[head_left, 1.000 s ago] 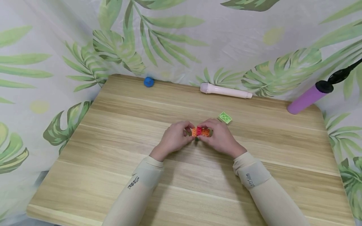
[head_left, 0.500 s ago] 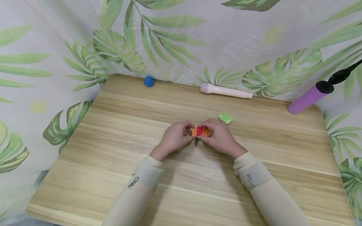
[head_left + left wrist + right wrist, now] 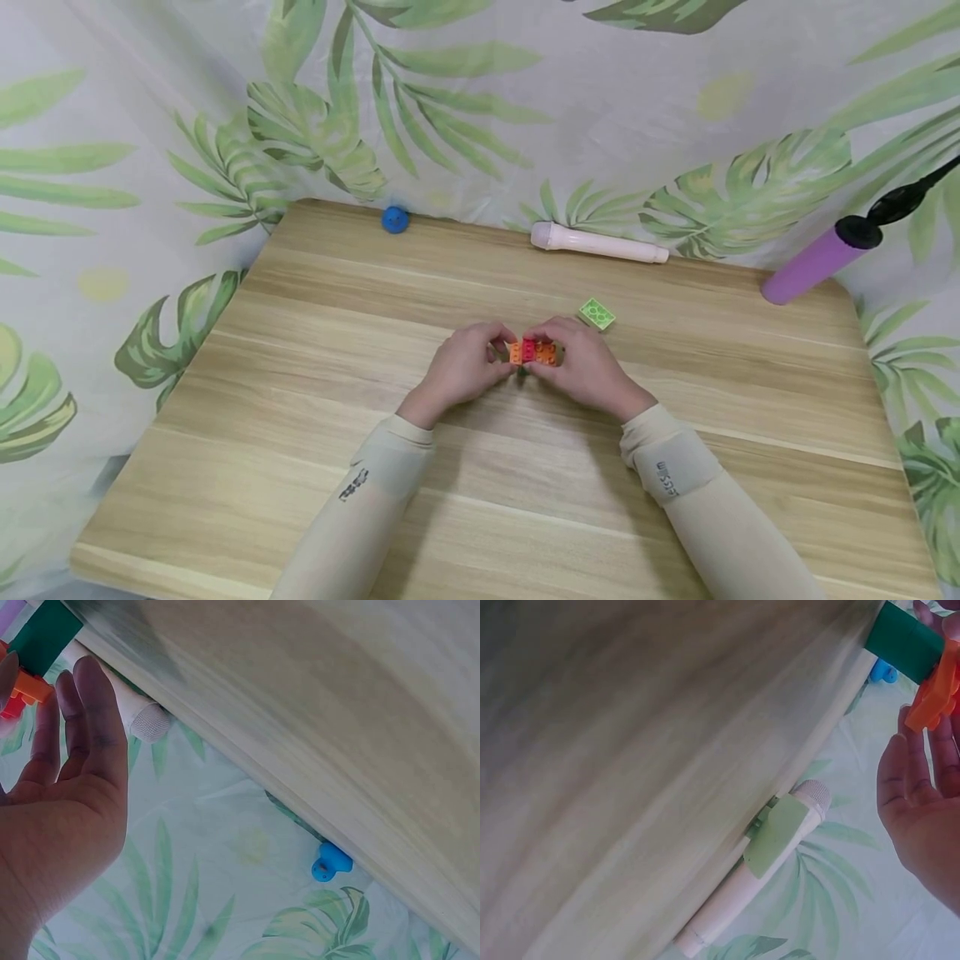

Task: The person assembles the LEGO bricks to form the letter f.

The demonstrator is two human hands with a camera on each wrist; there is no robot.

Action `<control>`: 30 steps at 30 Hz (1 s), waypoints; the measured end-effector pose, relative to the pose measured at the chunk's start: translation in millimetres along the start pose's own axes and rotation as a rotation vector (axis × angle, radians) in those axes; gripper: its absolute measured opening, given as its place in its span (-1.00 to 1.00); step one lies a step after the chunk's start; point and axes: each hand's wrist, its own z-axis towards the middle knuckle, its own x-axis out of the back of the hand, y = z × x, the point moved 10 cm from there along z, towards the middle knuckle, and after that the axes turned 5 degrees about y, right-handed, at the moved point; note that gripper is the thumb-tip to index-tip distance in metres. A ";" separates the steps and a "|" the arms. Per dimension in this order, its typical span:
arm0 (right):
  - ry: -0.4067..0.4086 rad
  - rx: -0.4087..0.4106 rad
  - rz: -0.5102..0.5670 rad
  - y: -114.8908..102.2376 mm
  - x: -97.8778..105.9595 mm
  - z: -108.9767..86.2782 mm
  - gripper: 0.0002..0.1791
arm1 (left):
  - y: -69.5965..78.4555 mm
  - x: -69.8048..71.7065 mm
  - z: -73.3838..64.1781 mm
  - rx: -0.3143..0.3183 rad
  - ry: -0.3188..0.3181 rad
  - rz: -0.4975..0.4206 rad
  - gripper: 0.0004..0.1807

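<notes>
Above the middle of the table, both hands hold one cluster of toy building bricks. My left hand pinches its left end, at an orange part, between thumb and fingers. From the other side my right hand pinches it around the red brick; a studded orange brick lies under that hand's arch. A dark green brick juts down from the cluster toward the tabletop, large in both wrist views. Whether it touches the table I cannot tell. Beyond the right hand, a light green brick lies studs-down, its hollow side up.
Along the table's back edge are a small blue round toy and a pale pink microphone. A purple cylinder with a black top leans at the back right corner. A leaf-print cloth hangs behind.
</notes>
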 end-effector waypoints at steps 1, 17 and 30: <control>-0.005 0.003 -0.002 -0.1 -0.2 -0.6 -0.57 | -0.1 -0.5 -0.3 -0.001 -0.002 -0.003 -0.65; 0.179 -0.133 0.066 60.8 55.1 -21.4 -0.44 | -1.2 -5.2 0.9 0.022 -0.015 0.008 -0.63; 0.185 -0.166 -0.029 76.3 66.6 -22.5 -0.44 | 0.6 -5.5 1.0 0.026 -0.016 0.005 -0.62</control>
